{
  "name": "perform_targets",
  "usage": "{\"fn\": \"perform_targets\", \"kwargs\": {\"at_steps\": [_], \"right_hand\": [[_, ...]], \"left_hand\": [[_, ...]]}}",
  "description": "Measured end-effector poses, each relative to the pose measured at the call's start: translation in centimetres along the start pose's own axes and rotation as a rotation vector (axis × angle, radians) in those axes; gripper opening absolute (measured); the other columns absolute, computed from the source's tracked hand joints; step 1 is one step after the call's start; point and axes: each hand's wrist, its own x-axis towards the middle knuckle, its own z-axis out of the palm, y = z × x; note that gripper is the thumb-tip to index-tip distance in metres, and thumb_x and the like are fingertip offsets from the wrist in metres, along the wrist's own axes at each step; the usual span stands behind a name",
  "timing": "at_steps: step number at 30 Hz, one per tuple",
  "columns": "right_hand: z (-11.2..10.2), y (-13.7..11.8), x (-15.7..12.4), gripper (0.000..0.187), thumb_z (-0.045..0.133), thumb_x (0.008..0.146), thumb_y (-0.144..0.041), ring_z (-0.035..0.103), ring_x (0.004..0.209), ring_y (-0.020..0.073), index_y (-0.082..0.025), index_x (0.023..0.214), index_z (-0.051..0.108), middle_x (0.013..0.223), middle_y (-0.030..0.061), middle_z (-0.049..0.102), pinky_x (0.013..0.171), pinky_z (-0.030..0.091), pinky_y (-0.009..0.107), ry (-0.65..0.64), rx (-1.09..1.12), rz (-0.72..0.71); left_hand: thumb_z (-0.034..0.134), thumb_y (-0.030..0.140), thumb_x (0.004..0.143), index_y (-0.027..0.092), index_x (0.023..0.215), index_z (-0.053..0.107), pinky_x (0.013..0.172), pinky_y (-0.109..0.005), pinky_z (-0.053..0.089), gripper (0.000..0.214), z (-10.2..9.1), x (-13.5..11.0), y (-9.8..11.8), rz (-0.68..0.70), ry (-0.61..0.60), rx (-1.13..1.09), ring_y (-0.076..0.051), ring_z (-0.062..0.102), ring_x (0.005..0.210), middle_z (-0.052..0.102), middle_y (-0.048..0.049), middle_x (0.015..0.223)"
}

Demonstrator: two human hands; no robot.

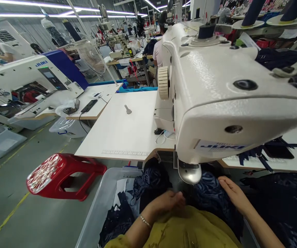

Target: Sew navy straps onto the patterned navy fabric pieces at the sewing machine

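My left hand (173, 201) is just below the machine's head, its fingers curled together and a little blurred; what they hold, if anything, is hidden. My right hand (232, 191) rests on a dark navy patterned garment (210, 193), its fingers closed on the cloth's edge. The white JUKI sewing machine (215, 103) stands in front of me, and its rounded metal guard (190, 174) hides the needle area. More navy patterned fabric (151, 181) hangs left of the machine head.
A clear plastic bin (96, 210) with dark garments is at my lower left. A red stool (65, 175) stands on the floor farther left. On the white table (117, 131) lies a small metal piece (127, 109). Dark straps and a phone (279, 150) lie at right.
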Motion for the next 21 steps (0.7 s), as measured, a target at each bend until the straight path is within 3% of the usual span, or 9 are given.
{"fn": "perform_targets", "kwargs": {"at_steps": [3,6,9,12,15,18,19,21], "right_hand": [[-1.7,-2.4,-1.5,0.038,0.040,0.094,-0.055,0.058,0.066,0.0173,-0.022,0.087,0.059,0.072,0.0010,0.058,0.061,0.051,0.026,0.043,0.082,0.032],[-3.7,-5.0,-3.3,0.038,0.041,0.094,-0.053,0.053,0.063,0.0151,-0.022,0.080,0.058,0.070,-0.0002,0.053,0.059,0.048,0.023,-0.039,0.173,0.044],[-6.2,-6.5,-3.9,0.041,0.045,0.092,-0.054,0.055,0.064,0.0164,-0.022,0.073,0.061,0.069,0.0017,0.056,0.059,0.049,0.022,-0.157,0.072,0.017],[-7.5,-6.5,-2.9,0.041,0.048,0.088,-0.057,0.062,0.068,0.0197,-0.023,0.074,0.065,0.072,0.0038,0.064,0.062,0.053,0.024,-0.146,-0.134,-0.005],[-5.9,-6.9,-1.5,0.037,0.059,0.081,-0.059,0.066,0.094,0.0290,-0.026,0.091,0.073,0.096,0.0070,0.072,0.086,0.054,0.039,-0.114,-0.309,-0.107],[-1.6,-9.2,-1.3,0.046,0.056,0.085,-0.055,0.053,0.123,0.0347,-0.026,0.118,0.068,0.125,0.0100,0.065,0.105,0.040,0.053,-0.191,-0.320,-0.242],[0.0,-10.4,-1.6,0.049,0.052,0.089,-0.054,0.050,0.127,0.0338,-0.024,0.126,0.064,0.131,0.0109,0.062,0.105,0.041,0.051,-0.266,-0.282,-0.262],[2.8,-12.9,-2.2,0.054,0.051,0.091,-0.050,0.050,0.129,0.0297,-0.021,0.136,0.055,0.139,0.0121,0.056,0.106,0.043,0.044,-0.454,-0.185,-0.297]], "left_hand": [[0.039,0.081,0.082,0.006,0.110,0.064,0.084,-0.053,0.051,0.084,4.5,2.1,1.5,0.060,-0.213,-0.307,-0.032,0.068,0.095,0.069,-0.0228,0.103],[0.039,0.080,0.083,0.009,0.117,0.061,0.089,-0.048,0.050,0.081,5.8,3.7,3.0,0.175,-0.121,-0.556,-0.030,0.066,0.101,0.067,-0.0192,0.110],[0.046,0.063,0.092,0.014,0.116,0.059,0.087,-0.041,0.051,0.055,3.5,4.4,4.3,0.280,0.137,-0.719,-0.022,0.065,0.097,0.066,-0.0103,0.111],[0.047,0.056,0.095,0.014,0.110,0.060,0.076,-0.034,0.052,0.046,-0.2,3.1,5.0,0.335,0.347,-0.777,-0.017,0.064,0.083,0.066,-0.0065,0.100],[0.039,0.066,0.093,0.014,0.102,0.065,0.063,-0.025,0.048,0.059,-2.0,-0.7,5.8,0.356,0.403,-0.738,-0.015,0.063,0.072,0.067,-0.0049,0.084],[0.042,0.067,0.091,0.013,0.095,0.071,0.063,-0.027,0.049,0.061,-1.1,-5.5,7.8,0.350,0.300,-0.603,-0.020,0.065,0.076,0.070,-0.0083,0.083],[0.048,0.062,0.090,0.013,0.092,0.072,0.069,-0.029,0.050,0.055,-0.5,-7.0,8.7,0.355,0.241,-0.517,-0.022,0.066,0.082,0.071,-0.0089,0.086],[0.042,0.052,0.097,0.018,0.096,0.073,0.085,-0.030,0.047,0.046,0.6,-9.5,10.7,0.494,0.162,-0.052,-0.020,0.063,0.096,0.071,-0.0066,0.098]]}}
